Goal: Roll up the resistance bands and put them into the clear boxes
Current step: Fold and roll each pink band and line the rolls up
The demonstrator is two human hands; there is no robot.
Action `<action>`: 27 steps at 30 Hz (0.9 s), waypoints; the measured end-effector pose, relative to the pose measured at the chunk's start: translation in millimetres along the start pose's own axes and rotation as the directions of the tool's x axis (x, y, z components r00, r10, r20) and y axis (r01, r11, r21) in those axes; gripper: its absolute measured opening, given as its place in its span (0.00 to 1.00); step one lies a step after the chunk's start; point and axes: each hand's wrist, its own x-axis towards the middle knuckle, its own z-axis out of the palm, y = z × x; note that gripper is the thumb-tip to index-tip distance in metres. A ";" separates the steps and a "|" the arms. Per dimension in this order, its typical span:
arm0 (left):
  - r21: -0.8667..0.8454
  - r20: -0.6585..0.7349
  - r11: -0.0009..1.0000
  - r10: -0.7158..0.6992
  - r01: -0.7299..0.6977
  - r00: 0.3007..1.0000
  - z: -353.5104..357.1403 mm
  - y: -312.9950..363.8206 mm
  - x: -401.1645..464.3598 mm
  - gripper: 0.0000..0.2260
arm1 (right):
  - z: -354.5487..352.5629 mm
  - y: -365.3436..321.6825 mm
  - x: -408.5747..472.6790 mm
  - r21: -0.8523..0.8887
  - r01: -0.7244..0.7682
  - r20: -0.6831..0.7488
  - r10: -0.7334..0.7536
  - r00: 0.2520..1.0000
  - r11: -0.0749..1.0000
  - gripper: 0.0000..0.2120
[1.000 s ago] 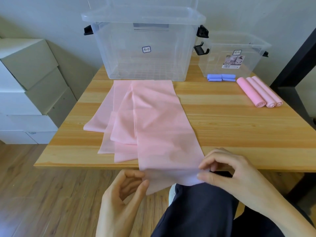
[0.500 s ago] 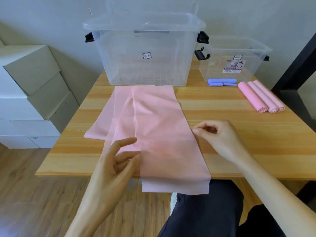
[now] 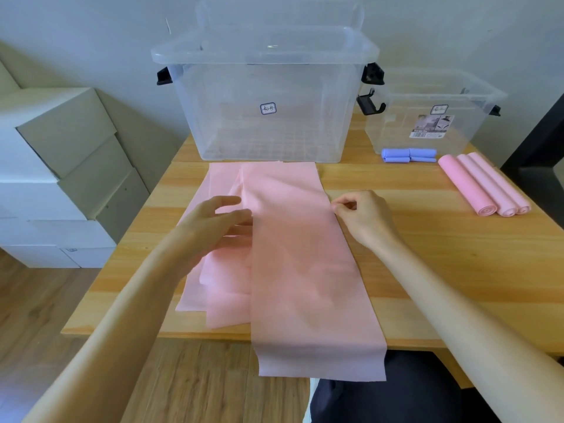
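A wooden tabletop (image 3: pixel 457 264) carries two clear boxes (image 3: pixel 268 99), both empty, at its far edge. Unrolled pink resistance bands (image 3: pixel 299 270) lie overlapping at centre, the top one hanging over the near edge. The left hand (image 3: pixel 213 221) rests fingers straight on them; the right hand (image 3: pixel 363 215) pinches the top band's edge.

White cardboard boxes (image 3: pixel 58 166) are stacked left of the wooden table (image 3: pixel 457 254), on a wood floor (image 3: pixel 36 315).
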 end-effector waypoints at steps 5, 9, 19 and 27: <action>-0.029 0.017 1.000 -0.007 0.007 1.000 -1.7 4.5 18.0 0.25 | 4.9 -7.0 13.5 0.002 -0.035 -0.015 0.035 0.999 0.999 0.04; 0.017 0.035 0.999 -0.041 0.040 0.999 0.0 -1.2 15.7 0.29 | 6.3 -9.0 16.9 0.049 -0.058 -0.003 0.059 0.998 0.997 0.10; -0.200 0.094 0.979 -0.025 0.044 0.995 3.3 0.4 22.7 0.25 | -11.7 -8.3 7.7 0.468 -0.150 0.096 0.119 0.988 0.871 0.07; -0.363 -0.047 0.930 -0.082 0.059 0.996 18.2 3.3 40.2 0.35 | -14.3 -16.5 -1.9 0.815 -0.479 0.401 0.280 0.872 0.327 0.05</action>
